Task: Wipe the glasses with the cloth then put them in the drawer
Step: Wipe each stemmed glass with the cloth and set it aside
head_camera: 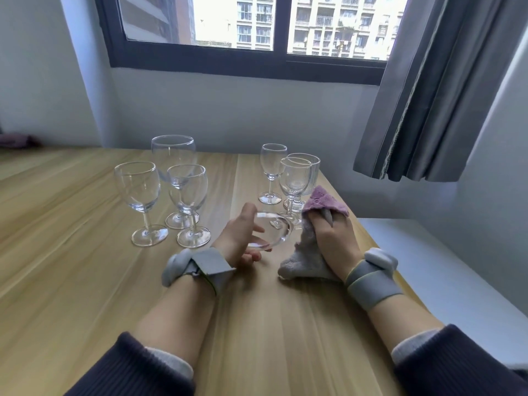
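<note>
Your left hand [238,238] curls around a clear glass [271,232]; its bowl is hard to make out. Your right hand [334,238] is closed on the purple-grey cloth [303,252], hiding its fingertips.

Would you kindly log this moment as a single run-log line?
stage: wiping | left hand: holds glass | right hand: grips cloth | standing glasses on table: six | drawer: not visible

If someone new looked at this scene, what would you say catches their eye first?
Probably the two hands at centre: the left hand holds a glass tipped on its side, and the right hand holds a cloth beside it. Behind them, six stemmed glasses stand upright on the table, under a window.
</note>
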Tool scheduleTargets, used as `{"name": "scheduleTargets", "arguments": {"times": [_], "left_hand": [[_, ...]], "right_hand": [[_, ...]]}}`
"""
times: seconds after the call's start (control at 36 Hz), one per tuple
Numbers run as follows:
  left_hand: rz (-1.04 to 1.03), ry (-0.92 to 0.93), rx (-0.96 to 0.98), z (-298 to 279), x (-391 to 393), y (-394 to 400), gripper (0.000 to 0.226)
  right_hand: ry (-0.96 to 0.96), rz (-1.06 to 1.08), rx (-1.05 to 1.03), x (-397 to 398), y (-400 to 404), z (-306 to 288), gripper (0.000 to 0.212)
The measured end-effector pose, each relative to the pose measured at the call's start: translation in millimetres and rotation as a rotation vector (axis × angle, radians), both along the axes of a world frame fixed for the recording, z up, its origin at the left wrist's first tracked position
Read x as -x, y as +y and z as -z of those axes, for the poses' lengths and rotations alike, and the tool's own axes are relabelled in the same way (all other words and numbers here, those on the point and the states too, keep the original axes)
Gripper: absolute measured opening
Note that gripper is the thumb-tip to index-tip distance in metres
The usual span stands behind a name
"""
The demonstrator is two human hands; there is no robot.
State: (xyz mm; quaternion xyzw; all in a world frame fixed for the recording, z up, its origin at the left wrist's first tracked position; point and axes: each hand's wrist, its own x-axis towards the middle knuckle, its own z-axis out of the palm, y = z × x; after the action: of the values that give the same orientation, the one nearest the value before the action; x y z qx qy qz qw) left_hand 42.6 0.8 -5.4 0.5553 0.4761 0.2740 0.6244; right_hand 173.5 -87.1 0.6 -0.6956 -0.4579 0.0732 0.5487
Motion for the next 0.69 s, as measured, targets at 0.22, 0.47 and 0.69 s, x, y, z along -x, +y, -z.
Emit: {"name": "scheduleTargets", "arguments": {"times": [0.22,0.47,0.69], "left_hand": [[-0.023,-0.035,0.016,0,-3,-3,0.043],[-0.148,-0.128,-0.632,0,3,-15,0.042],[-0.159,0.027,-1.116,5,7,-14,0.043]], "right_hand": [[-0.118,0.012,-0.028,-2,-1,1,0.024],[0.345,-0.135,0.107,-7,4,-2,0.008],[0.459,-0.146,0.187,-12,-1,-9,0.017]]}}
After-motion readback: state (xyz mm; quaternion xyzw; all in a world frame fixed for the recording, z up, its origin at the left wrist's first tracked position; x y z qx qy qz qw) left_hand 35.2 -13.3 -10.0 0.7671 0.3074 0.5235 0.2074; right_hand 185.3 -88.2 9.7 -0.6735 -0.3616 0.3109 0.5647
